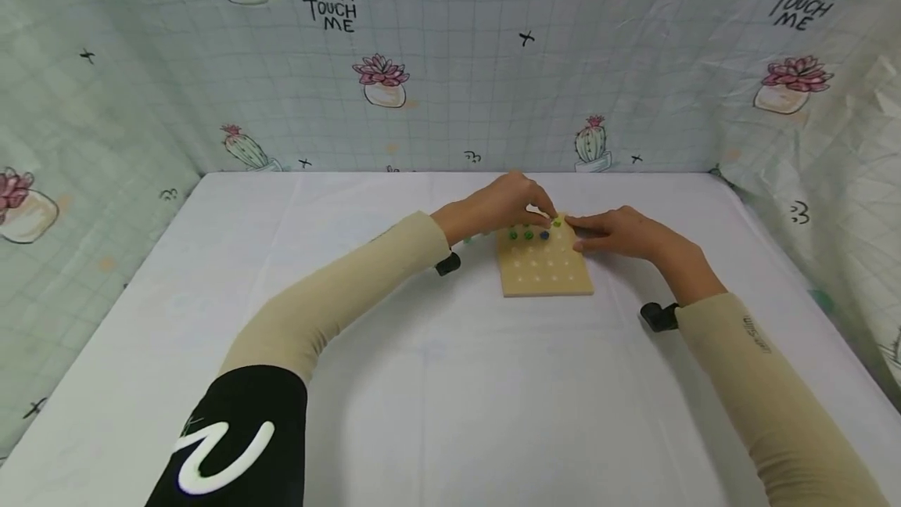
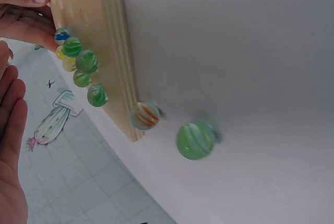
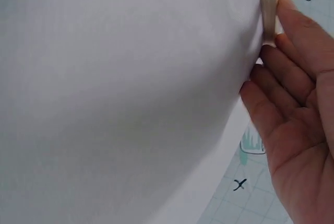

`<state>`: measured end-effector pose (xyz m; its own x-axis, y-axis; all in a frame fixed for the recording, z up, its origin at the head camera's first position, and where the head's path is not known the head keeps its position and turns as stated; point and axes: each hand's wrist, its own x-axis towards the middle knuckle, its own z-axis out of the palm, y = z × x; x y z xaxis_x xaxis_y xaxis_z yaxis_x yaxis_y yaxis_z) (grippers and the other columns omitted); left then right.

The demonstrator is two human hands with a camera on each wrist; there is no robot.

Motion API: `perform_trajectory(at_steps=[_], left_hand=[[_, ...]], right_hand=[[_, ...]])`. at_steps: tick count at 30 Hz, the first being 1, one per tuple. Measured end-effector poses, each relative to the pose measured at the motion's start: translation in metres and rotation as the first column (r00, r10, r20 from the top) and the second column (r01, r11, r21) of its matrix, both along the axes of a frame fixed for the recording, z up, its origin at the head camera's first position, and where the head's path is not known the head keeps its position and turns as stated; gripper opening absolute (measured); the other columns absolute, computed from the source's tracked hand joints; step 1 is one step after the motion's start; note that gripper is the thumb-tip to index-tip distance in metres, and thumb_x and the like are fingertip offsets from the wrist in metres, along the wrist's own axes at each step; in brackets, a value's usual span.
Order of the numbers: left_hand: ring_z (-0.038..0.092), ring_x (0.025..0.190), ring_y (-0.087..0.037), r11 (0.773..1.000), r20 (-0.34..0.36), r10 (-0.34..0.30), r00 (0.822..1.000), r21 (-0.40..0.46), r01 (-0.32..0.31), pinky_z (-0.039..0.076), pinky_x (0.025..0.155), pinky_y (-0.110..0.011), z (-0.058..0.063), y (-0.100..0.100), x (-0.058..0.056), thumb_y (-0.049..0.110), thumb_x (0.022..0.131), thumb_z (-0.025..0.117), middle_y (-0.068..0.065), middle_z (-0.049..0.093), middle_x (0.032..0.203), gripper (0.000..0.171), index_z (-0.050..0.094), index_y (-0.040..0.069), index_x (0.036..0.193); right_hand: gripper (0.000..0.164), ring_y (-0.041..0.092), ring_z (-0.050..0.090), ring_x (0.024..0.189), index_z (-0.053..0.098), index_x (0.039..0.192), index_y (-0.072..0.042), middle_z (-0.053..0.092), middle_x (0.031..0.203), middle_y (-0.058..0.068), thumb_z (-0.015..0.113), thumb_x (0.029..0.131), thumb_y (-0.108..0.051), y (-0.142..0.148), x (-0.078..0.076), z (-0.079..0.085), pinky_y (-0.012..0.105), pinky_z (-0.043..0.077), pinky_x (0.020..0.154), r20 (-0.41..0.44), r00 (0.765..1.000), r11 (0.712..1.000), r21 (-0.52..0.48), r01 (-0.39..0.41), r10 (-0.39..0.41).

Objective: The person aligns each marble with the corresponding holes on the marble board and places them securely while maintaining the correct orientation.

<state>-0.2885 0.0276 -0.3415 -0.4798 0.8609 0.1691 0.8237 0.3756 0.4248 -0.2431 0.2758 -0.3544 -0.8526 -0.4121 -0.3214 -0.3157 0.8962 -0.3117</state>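
A pale wooden board [image 1: 547, 276] with rows of shallow dimples lies on the table, several marbles in its far rows. Among them are a blue marble [image 1: 544, 235] and a green marble [image 1: 529, 235]. My left hand [image 1: 500, 203] reaches over the far rows, thumb and index finger pinching at a yellow-green marble [image 1: 558, 222] near the far right corner. In the left wrist view that hand's fingertips are partly out of frame. My right hand [image 1: 626, 231] holds the board's right edge, with its fingers [image 3: 284, 75] along the side.
Off the board's left side, an orange-striped marble [image 2: 145, 115] sits close to its edge and a green marble [image 2: 195, 140] lies farther out on the white cloth [image 1: 422, 382]. A patterned curtain [image 1: 450, 61] stands behind the table and along both sides.
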Motion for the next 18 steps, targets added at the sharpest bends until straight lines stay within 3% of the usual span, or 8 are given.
perform_trajectory(at_steps=[10,18], left_hand=[[0.07,0.105,-0.009,1.0,0.007,-0.015,1.0,-0.027,0.016,0.053,0.092,-0.021,-0.007,0.012,-0.005,0.017,0.093,0.076,-0.002,0.076,0.113,0.023,0.079,0.008,0.114],[0.066,0.105,-0.004,0.99,0.03,0.006,1.0,-0.145,-0.002,0.049,0.09,-0.014,-0.011,0.026,-0.01,0.022,0.094,0.075,0.004,0.075,0.116,0.027,0.077,0.015,0.12]], right_hand=[[0.064,0.047,0.05,0.132,0.045,0.153,-0.014,0.051,0.147,0.026,0.064,0.1,-0.044,-0.003,-0.001,-0.001,0.064,0.041,0.105,-0.024,0.999,1.0,-0.004,-0.03,0.029],[0.061,0.042,0.057,0.124,0.049,0.152,-0.016,0.061,0.135,0.026,0.065,0.099,-0.044,0.001,-0.001,0.0,0.061,0.045,0.101,-0.061,0.997,0.999,0.008,-0.053,0.053]])
